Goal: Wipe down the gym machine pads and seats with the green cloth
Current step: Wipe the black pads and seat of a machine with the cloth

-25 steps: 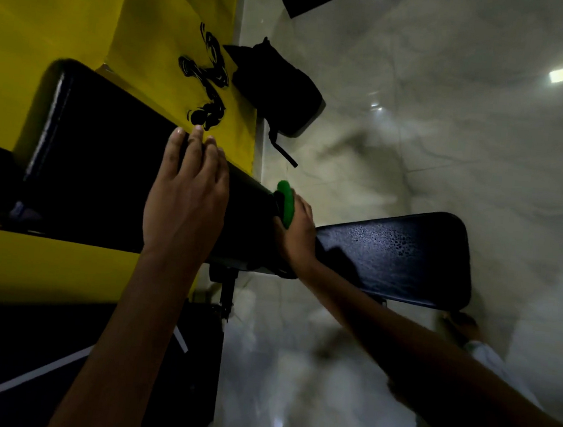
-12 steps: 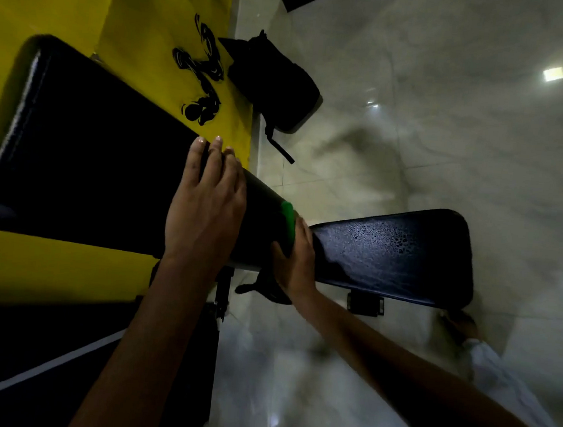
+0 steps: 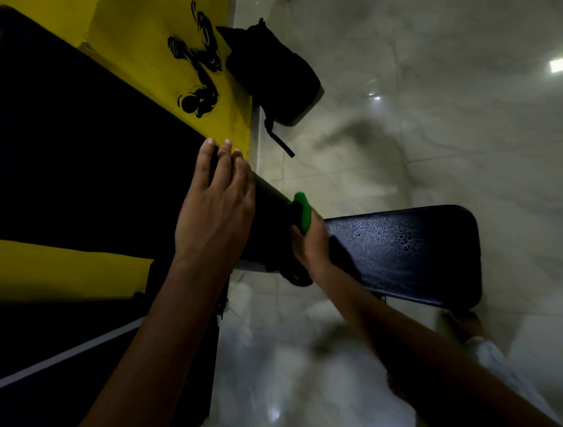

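My left hand (image 3: 217, 207) lies flat, fingers straight and together, on the long back pad (image 3: 81, 173), steadying it near its lower end. My right hand (image 3: 311, 242) grips the green cloth (image 3: 302, 212), wadded up, with a strip of green showing above my knuckles. It is pushed into the gap where the back pad meets the seat (image 3: 404, 249).

I judge I am working the joint between the two pads, the end face of the back pad most likely. The seat carries beads of wet across its middle, so it looks sprayed but not yet wiped dry. The next move, I think, calls for drawing the cloth out of the gap and sweeping it flat along the seat toward its far rounded end, with a broader hold than this bunched one.

The seat's near edge is sharp and straight, with a dark bracket just under it by my wrist. Below and right is bare glossy floor (image 3: 486, 147), so my arm has room to swing. Beyond the pads a black bag (image 3: 276, 78) sits on the floor against the yellow wall (image 3: 149, 1), well apart from my stroke.
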Tool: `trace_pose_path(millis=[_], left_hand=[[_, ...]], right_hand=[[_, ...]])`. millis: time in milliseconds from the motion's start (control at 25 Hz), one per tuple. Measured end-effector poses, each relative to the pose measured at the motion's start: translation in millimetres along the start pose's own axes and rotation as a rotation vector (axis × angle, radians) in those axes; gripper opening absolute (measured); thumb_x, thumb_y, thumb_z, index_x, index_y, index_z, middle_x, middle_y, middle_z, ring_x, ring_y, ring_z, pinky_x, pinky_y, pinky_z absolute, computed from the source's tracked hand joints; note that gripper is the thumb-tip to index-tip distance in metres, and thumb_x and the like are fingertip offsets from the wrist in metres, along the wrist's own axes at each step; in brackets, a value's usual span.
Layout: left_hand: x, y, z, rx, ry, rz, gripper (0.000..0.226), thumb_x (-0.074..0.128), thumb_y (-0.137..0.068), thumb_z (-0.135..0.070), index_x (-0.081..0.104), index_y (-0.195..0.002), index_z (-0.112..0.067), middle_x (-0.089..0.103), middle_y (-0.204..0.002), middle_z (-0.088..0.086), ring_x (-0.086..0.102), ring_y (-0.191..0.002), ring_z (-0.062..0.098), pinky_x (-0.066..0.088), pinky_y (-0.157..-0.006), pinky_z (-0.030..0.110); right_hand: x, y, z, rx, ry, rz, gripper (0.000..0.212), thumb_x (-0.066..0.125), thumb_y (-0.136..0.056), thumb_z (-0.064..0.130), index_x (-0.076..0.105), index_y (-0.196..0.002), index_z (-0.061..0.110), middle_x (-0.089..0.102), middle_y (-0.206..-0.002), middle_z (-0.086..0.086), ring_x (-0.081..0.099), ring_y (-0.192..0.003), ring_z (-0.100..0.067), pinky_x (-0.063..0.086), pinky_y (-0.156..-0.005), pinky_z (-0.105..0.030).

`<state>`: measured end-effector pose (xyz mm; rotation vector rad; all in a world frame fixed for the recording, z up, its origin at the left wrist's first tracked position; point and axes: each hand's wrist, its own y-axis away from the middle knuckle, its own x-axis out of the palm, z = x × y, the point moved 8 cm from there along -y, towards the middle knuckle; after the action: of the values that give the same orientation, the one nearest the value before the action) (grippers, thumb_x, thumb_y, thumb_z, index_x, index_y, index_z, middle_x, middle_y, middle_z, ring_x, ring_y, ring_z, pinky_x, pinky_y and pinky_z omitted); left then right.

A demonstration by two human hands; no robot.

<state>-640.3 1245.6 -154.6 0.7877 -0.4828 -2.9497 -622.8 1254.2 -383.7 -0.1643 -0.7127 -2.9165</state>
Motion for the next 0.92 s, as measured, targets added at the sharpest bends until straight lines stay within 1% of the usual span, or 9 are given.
trace_pose_path(millis=[80, 160, 240, 320, 440, 480, 600, 760, 920], left_hand=[[0.7, 0.0, -0.9, -0.004, -0.005, 0.003, 0.058, 0.019, -0.100, -0.028, 0.002, -0.148, 0.001, 0.004, -0.157, 0.021, -0.003, -0.145, 0.039, -0.008, -0.113, 0.053], [1.7, -1.0, -2.1, -0.001, 0.000, -0.009, 0.058, 0.017, -0.099, -0.026, 0.003, -0.148, 0.002, 0.005, -0.157, 0.022, -0.002, -0.145, 0.040, -0.008, -0.113, 0.054], [0.4, -4.7, -3.9, 0.007, 0.025, -0.025, 0.058, 0.013, -0.096, -0.023, 0.006, -0.148, 0.002, 0.009, -0.157, 0.022, -0.001, -0.145, 0.041, -0.008, -0.113, 0.055], [-1.6, -6.2, -5.1, 0.009, 0.055, -0.010, 0.059, 0.013, -0.094, -0.022, 0.007, -0.148, 0.002, 0.009, -0.156, 0.022, -0.001, -0.144, 0.042, -0.010, -0.112, 0.055], [-0.8, -7.2, -5.0, 0.009, 0.069, 0.000, 0.058, 0.016, -0.097, -0.022, 0.003, -0.147, 0.004, 0.005, -0.156, 0.024, -0.005, -0.143, 0.043, -0.014, -0.111, 0.056], [0.7, -6.9, -6.2, 0.017, 0.080, 0.010, 0.058, 0.018, -0.099, -0.023, 0.002, -0.147, 0.004, 0.003, -0.156, 0.025, -0.006, -0.143, 0.044, -0.014, -0.111, 0.056], [3.9, -9.9, -10.1, 0.032, 0.078, 0.009, 0.058, 0.017, -0.098, -0.023, 0.003, -0.147, 0.004, 0.004, -0.156, 0.025, -0.005, -0.143, 0.044, -0.013, -0.112, 0.056], [6.2, -14.6, -19.2, 0.048, 0.066, -0.001, 0.061, 0.009, -0.091, -0.020, 0.009, -0.148, 0.003, 0.012, -0.155, 0.024, 0.000, -0.144, 0.042, -0.012, -0.112, 0.055], [12.9, -21.3, -29.7, 0.061, 0.069, -0.016, 0.064, 0.005, -0.088, -0.021, 0.010, -0.147, 0.003, 0.012, -0.155, 0.023, 0.001, -0.144, 0.042, -0.011, -0.112, 0.055]], right_hand=[[-4.0, -16.6, -6.7, 0.117, 0.008, -0.009, 0.046, 0.055, -0.086, 0.007, 0.050, -0.132, 0.006, 0.057, -0.125, -0.017, 0.054, -0.116, -0.031, 0.042, -0.098, -0.033], [1.9, -2.7, -6.0, 0.050, -0.015, -0.010, 0.048, 0.055, -0.083, 0.008, 0.051, -0.131, 0.008, 0.057, -0.124, -0.016, 0.054, -0.116, -0.030, 0.043, -0.100, -0.038], [9.1, 10.3, -19.2, -0.045, -0.031, 0.001, 0.052, 0.056, -0.081, 0.012, 0.049, -0.132, 0.009, 0.056, -0.123, -0.009, 0.052, -0.115, -0.023, 0.042, -0.099, -0.034], [2.1, -2.0, -34.4, 0.089, -0.001, 0.044, 0.044, 0.056, -0.088, 0.011, 0.049, -0.131, 0.009, 0.054, -0.112, -0.001, 0.053, -0.109, -0.022, 0.042, -0.093, -0.029], [-2.6, -20.0, -35.9, 0.216, -0.009, 0.051, 0.036, 0.054, -0.086, 0.020, 0.054, -0.121, 0.014, 0.057, -0.102, -0.007, 0.057, -0.101, -0.025, 0.047, -0.090, -0.039], [-4.6, -21.0, -33.5, 0.188, -0.029, 0.018, 0.035, 0.053, -0.085, 0.017, 0.055, -0.120, 0.013, 0.060, -0.103, -0.010, 0.059, -0.103, -0.027, 0.048, -0.088, -0.038], [-1.2, -5.4, -33.5, 0.058, -0.083, -0.014, 0.041, 0.052, -0.087, 0.001, 0.052, -0.128, 0.006, 0.060, -0.116, -0.004, 0.056, -0.108, -0.016, 0.043, -0.089, -0.019], [-7.9, -22.8, -44.8, 0.161, -0.001, 0.005, 0.042, 0.054, -0.089, 0.010, 0.053, -0.130, 0.011, 0.062, -0.120, -0.013, 0.056, -0.115, -0.028, 0.040, -0.085, -0.025], [-1.7, -28.5, -29.3, -0.097, -0.026, -0.004, 0.061, 0.058, -0.080, 0.019, 0.044, -0.138, 0.006, 0.050, -0.138, -0.013, 0.046, -0.127, -0.021, 0.035, -0.106, -0.027]])
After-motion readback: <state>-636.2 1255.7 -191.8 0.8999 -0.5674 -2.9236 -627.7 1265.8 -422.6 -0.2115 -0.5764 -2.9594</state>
